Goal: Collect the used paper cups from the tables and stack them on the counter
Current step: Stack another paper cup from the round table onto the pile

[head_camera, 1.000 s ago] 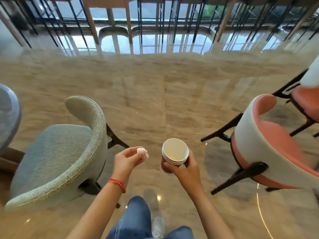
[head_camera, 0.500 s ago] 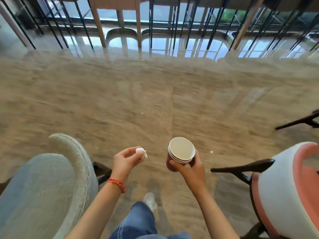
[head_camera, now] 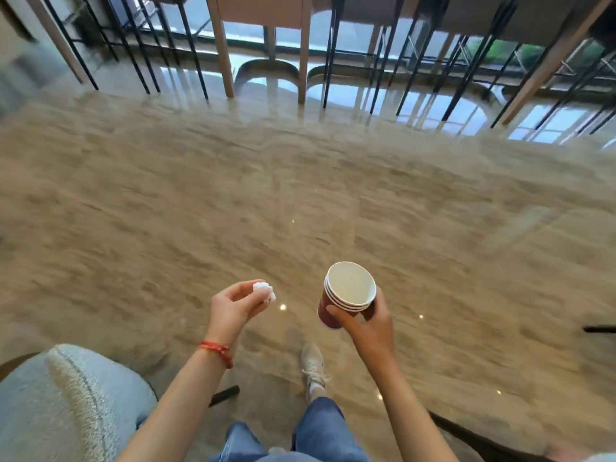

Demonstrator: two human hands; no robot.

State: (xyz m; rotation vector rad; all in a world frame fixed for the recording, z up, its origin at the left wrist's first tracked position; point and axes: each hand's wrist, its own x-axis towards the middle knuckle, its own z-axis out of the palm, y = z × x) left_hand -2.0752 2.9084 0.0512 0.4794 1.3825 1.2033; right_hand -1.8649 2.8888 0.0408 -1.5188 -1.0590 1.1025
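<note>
Right hand: our right hand (head_camera: 366, 323) grips the nested stack of red paper cups with white insides (head_camera: 345, 295), tilted toward 11 o'clock.
Left hand: our left hand (head_camera: 233, 305) pinches a crumpled white paper wad (head_camera: 264, 291).
Carry: level the stack (no counter in view) while crossing the glossy beige stone floor (head_camera: 300, 195).

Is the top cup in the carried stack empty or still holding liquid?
Empty: the stack of paper cups in the right hand tilts toward the camera, and its pale inside shows down to the bottom with no liquid.
</note>
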